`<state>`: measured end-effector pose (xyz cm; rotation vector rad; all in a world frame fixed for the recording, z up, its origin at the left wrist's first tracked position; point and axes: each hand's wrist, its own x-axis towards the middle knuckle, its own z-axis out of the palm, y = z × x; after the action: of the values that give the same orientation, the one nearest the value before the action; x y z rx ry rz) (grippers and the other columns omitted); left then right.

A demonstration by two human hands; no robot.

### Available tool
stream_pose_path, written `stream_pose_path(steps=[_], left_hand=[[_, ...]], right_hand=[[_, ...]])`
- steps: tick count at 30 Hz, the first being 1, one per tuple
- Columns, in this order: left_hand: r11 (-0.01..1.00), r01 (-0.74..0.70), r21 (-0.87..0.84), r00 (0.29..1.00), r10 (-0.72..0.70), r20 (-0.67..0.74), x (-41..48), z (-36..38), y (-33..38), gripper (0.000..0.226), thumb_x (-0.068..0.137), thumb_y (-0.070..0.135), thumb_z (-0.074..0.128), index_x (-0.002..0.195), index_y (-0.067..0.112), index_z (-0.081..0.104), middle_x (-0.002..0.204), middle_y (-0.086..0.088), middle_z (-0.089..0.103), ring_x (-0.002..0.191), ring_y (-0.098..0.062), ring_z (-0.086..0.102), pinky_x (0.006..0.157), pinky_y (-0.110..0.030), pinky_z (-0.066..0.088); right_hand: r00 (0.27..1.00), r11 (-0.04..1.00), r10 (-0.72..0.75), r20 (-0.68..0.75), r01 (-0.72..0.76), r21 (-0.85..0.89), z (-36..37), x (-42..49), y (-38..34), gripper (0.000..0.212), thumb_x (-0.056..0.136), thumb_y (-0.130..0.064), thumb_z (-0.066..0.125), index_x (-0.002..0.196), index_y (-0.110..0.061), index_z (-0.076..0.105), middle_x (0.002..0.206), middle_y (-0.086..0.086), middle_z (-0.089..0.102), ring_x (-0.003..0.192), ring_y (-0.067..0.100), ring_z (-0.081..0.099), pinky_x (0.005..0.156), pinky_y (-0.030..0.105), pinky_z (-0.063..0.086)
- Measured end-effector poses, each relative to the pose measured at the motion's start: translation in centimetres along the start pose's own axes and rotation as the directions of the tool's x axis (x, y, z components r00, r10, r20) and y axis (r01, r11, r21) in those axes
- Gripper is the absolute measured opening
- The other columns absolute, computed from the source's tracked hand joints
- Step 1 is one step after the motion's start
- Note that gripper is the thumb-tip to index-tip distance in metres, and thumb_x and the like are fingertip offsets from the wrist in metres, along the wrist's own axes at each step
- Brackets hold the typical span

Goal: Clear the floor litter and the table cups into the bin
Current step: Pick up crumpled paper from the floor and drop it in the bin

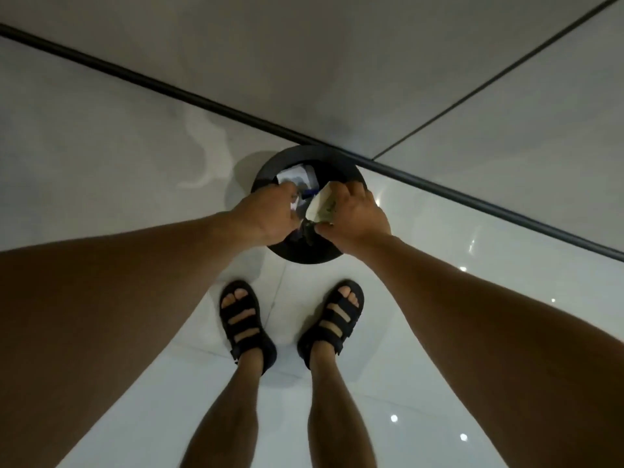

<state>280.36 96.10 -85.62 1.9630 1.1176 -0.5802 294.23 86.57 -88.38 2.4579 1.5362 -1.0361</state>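
Observation:
A round black bin (pixel 305 253) stands on the white floor just ahead of my feet. Both hands hover over its mouth. My right hand (pixel 358 214) grips a crumpled cream and green piece of litter (pixel 322 207), tilted down into the bin. My left hand (pixel 270 212) has its fingers curled round a small whitish scrap (pixel 294 201) that barely shows past the fingertips. White paper litter (pixel 293 175) lies inside the bin at its far side. No cups are in view.
A grey wall with a dark skirting strip (pixel 202 97) runs diagonally right behind the bin. My sandalled feet (pixel 246 325) stand close to the bin's front. Glossy white floor tiles (pixel 439 238) spread to the left and right.

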Motion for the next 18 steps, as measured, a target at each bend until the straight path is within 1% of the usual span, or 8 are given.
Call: stream_pose_path(steps=[3, 5, 8, 11, 13, 16, 18], left_hand=[[0.999, 0.024, 0.040, 1.000, -0.023, -0.004, 1.5, 1.6, -1.9, 0.056, 0.085, 0.024, 0.060, 0.137, 0.016, 0.039, 0.133, -0.016, 0.045, 0.115, -0.038, 0.051, 0.090, -0.038, 0.043], [0.997, 0.050, 0.058, 0.999, -0.051, 0.007, 1.2, 1.8, -2.7, 0.067, 0.084, 0.026, 0.061, 0.143, 0.018, 0.032, 0.142, -0.014, 0.036, 0.123, -0.037, 0.045, 0.097, -0.039, 0.041], [0.994, 0.072, 0.083, 0.996, -0.076, 0.043, -0.3, 0.6, -2.5, 0.074, 0.086, 0.031, 0.061, 0.148, 0.018, 0.023, 0.149, -0.011, 0.027, 0.130, -0.033, 0.037, 0.103, -0.040, 0.038], [0.993, 0.054, 0.110, 0.998, -0.057, 0.025, -1.8, -1.9, -0.8, 0.071, 0.086, 0.031, 0.060, 0.147, 0.017, 0.026, 0.146, -0.013, 0.031, 0.129, -0.035, 0.038, 0.102, -0.043, 0.039], [0.993, 0.026, 0.116, 1.000, -0.026, -0.002, -3.0, -3.9, 1.1, 0.069, 0.086, 0.031, 0.060, 0.146, 0.017, 0.028, 0.143, -0.013, 0.034, 0.128, -0.034, 0.039, 0.101, -0.042, 0.040], [0.991, -0.025, 0.129, 0.999, 0.030, -0.038, -5.6, -7.2, 4.6, 0.070, 0.086, 0.031, 0.061, 0.146, 0.016, 0.028, 0.145, -0.012, 0.034, 0.130, -0.034, 0.037, 0.103, -0.044, 0.039], [0.987, -0.069, 0.142, 0.995, 0.078, -0.060, -7.6, -9.2, 7.2, 0.067, 0.086, 0.032, 0.061, 0.144, 0.016, 0.031, 0.143, -0.012, 0.036, 0.128, -0.034, 0.040, 0.102, -0.044, 0.040]], right_hand=[[0.998, 0.999, 0.019, -0.061, -0.017, 0.046, 1.9, 1.8, 0.7, 0.089, 0.076, -0.048, 0.074, 0.147, -0.021, 0.028, 0.150, 0.009, 0.032, 0.133, 0.032, 0.036, 0.103, 0.046, 0.043], [0.997, 0.998, 0.048, -0.065, -0.045, 0.046, 2.1, 1.5, 1.0, 0.086, 0.079, -0.048, 0.070, 0.148, -0.022, 0.027, 0.154, 0.009, 0.026, 0.136, 0.033, 0.032, 0.104, 0.047, 0.040], [0.998, 0.996, 0.058, -0.028, -0.056, 0.076, 1.1, -0.4, 1.3, 0.079, 0.083, -0.047, 0.064, 0.148, -0.023, 0.027, 0.152, 0.008, 0.027, 0.134, 0.032, 0.032, 0.103, 0.047, 0.041], [0.998, 0.993, 0.055, -0.004, -0.054, 0.109, -1.3, -2.8, 1.6, 0.081, 0.083, -0.046, 0.066, 0.149, -0.024, 0.025, 0.153, 0.006, 0.027, 0.136, 0.030, 0.030, 0.105, 0.047, 0.040], [0.997, 0.989, 0.075, -0.005, -0.074, 0.127, -3.5, -4.5, 1.6, 0.084, 0.083, -0.047, 0.067, 0.151, -0.026, 0.022, 0.156, 0.005, 0.022, 0.140, 0.030, 0.025, 0.107, 0.047, 0.037], [0.992, 0.979, 0.124, -0.022, -0.118, 0.165, -7.7, -7.7, 1.5, 0.085, 0.085, -0.049, 0.066, 0.153, -0.028, 0.019, 0.160, 0.005, 0.017, 0.145, 0.029, 0.018, 0.110, 0.048, 0.034], [0.989, 0.975, 0.143, -0.046, -0.132, 0.176, -10.6, -10.2, 1.1, 0.084, 0.086, -0.051, 0.065, 0.153, -0.029, 0.018, 0.161, 0.004, 0.015, 0.146, 0.028, 0.016, 0.111, 0.048, 0.033]])
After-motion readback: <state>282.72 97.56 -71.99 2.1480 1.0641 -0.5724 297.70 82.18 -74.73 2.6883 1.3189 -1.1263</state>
